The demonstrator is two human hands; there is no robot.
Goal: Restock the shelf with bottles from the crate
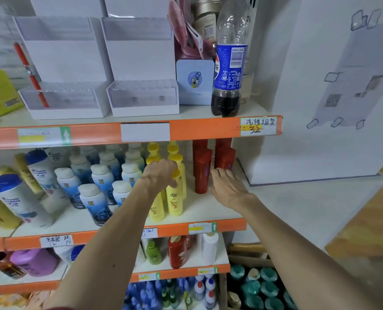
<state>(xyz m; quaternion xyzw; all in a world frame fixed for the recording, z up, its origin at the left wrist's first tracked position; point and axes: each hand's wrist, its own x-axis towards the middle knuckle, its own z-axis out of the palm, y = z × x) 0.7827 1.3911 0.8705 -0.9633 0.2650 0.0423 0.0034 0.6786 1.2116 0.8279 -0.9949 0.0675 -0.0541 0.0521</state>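
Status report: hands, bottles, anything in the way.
Left hand grips front yellow bottle at cap. Right hand open beside red bottle. Other yellow bottles crowd close behind.

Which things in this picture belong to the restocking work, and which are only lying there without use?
Belong to the job: left hand holding a yellow bottle, right hand beside the red bottles, middle shelf, crate of teal-capped bottles.
Just lying about: cola bottle, red pen, white display boxes, blue card.
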